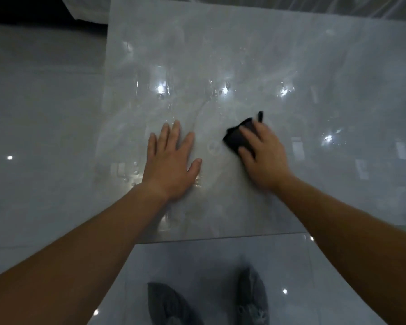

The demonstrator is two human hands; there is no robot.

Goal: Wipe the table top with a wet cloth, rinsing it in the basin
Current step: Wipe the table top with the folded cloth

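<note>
I am watching my left hand (171, 160) lying flat on the glossy grey table top (244, 55), fingers spread and released, with water droplets glinting around it. Just to its right, the dark cloth (236, 138) is sitting bunched on the table. My right hand (263, 156) is covering it, fingers and thumb curling round it. Below the table's near edge, two grey shoes (169, 303) are standing on the pale floor (45, 137).

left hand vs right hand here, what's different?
The left hand lies flat with fingers spread; the right hand is arched, fingers bent. The left hand touches the bare wet table; the right hand presses a black cloth onto it. The left hand holds nothing; the right hand holds the cloth. Both are bare and rest on the table.
</note>
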